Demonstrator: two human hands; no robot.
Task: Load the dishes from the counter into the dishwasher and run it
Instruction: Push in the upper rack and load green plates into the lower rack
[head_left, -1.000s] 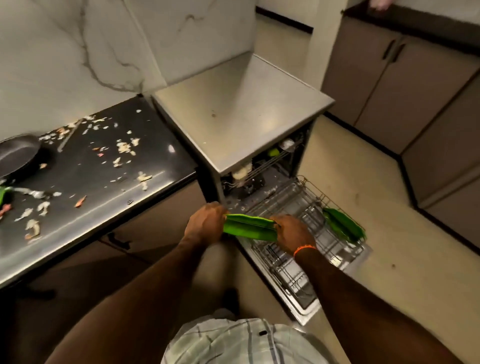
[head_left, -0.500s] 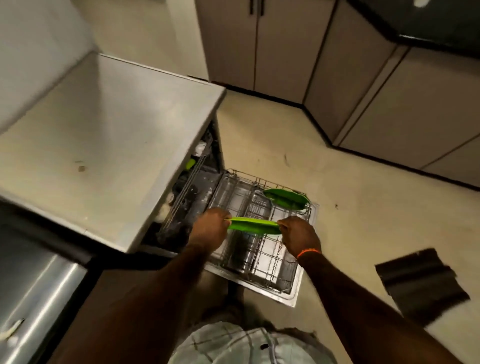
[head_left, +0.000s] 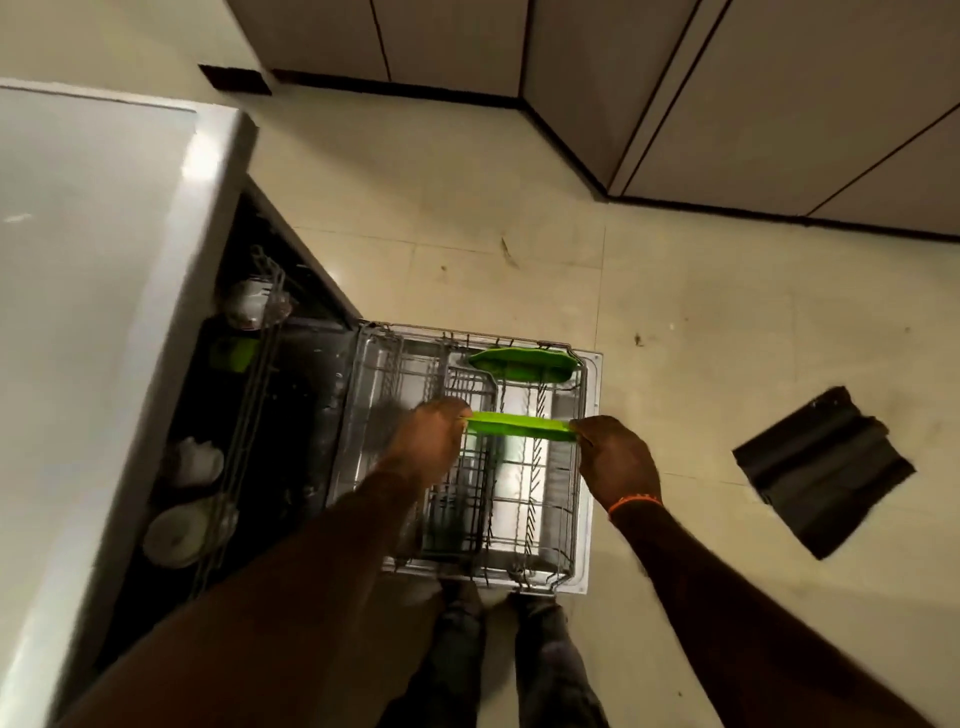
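at the bottom centre of the frame the person's legs in dark trousers stand at the near edge of the pulled-out lower rack. both forearms reach up from the bottom corners toward the middle of the frame. the left hand pinches the left end of a green plate, and the right hand, with an orange band at the wrist, grips its right end with curled fingers. the plate is held on edge across the rack, over the wire tines; whether it touches them i cannot tell. farther back, at the rack's far right corner, a second green plate stands in the tines. to the left, inside the open dishwasher, the upper rack holds pale dishes and something green, too blurred to name. at the right of the frame a dark mat lies on the tiled floor. cabinets fill the top.
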